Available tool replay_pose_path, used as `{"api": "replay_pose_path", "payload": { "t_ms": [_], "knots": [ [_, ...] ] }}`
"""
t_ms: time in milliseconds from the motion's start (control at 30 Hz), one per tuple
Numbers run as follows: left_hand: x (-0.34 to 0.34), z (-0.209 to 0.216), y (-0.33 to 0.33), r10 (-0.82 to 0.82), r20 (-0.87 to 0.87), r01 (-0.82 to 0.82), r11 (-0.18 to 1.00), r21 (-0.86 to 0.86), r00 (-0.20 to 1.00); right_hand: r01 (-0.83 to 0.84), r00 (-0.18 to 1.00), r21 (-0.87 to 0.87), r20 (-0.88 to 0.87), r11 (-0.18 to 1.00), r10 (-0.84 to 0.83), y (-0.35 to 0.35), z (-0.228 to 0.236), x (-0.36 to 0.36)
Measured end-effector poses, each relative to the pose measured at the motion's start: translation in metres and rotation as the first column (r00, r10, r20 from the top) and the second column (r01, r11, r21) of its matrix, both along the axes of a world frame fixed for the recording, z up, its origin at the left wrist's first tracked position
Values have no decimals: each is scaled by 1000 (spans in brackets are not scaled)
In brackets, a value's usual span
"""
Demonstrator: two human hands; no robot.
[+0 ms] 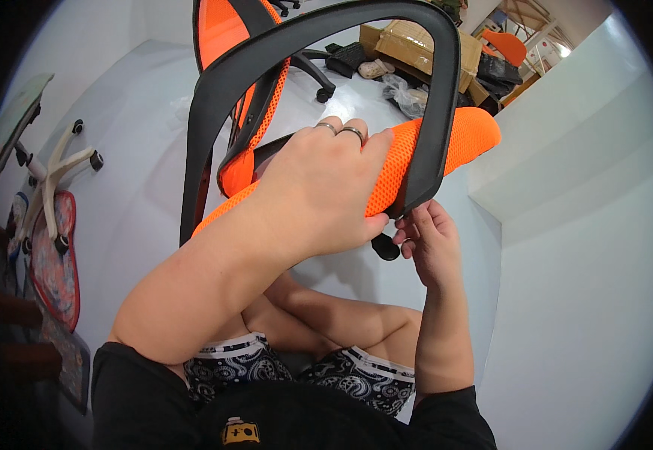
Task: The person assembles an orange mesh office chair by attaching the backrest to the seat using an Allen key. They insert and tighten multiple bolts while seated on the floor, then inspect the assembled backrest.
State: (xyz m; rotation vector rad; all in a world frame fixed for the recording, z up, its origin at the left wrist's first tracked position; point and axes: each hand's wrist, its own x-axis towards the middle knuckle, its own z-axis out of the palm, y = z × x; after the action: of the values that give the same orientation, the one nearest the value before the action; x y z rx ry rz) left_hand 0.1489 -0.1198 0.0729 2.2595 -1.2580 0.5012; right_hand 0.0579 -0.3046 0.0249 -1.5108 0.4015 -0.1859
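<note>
An office chair with an orange mesh seat point(470, 135) and black loop-shaped armrests point(440, 82) is tilted in front of me. My left hand point(330, 184), with two rings on its fingers, lies across the seat and grips its edge, the thumb at the near side. At the lower corner of the right armrest, my right hand point(430, 234) has its fingers curled together under the seat. Whatever they pinch is too small to make out. A black paddle-ended lever point(386, 247) sticks out just left of those fingertips. The orange mesh backrest point(221, 37) rises at the far left of the seat.
Another chair with a pale wheeled base point(60, 161) stands at the left, beside a red-edged patterned mat point(56, 255). Far back are a taped cardboard box point(416, 49), plastic bags point(405, 96) and an orange chair part point(505, 46). A white wall point(574, 202) borders the right.
</note>
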Motion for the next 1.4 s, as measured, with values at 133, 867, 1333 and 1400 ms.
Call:
{"api": "replay_pose_path", "payload": {
  "t_ms": [133, 867, 1333, 1400],
  "knots": [
    [-2, -2, 1, 4, -5, -4, 1000, -17, 1000, -4, 995, 66, 100, 998, -3, 9, -6, -1],
    [-3, -4, -1, -33, 51, 36, 998, -53, 998, 298, 925, -588, 372, 752, -76, 37, -12, -7],
    [-1, -3, 0, -17, 50, 18, 999, -30, 999, 286, 944, -491, 290, 823, -155, 41, -11, -7],
    [-3, -2, 1, -7, 41, 8, 1000, -8, 999, 387, 894, -619, 434, 683, -113, 35, -18, -7]
  ]
}}
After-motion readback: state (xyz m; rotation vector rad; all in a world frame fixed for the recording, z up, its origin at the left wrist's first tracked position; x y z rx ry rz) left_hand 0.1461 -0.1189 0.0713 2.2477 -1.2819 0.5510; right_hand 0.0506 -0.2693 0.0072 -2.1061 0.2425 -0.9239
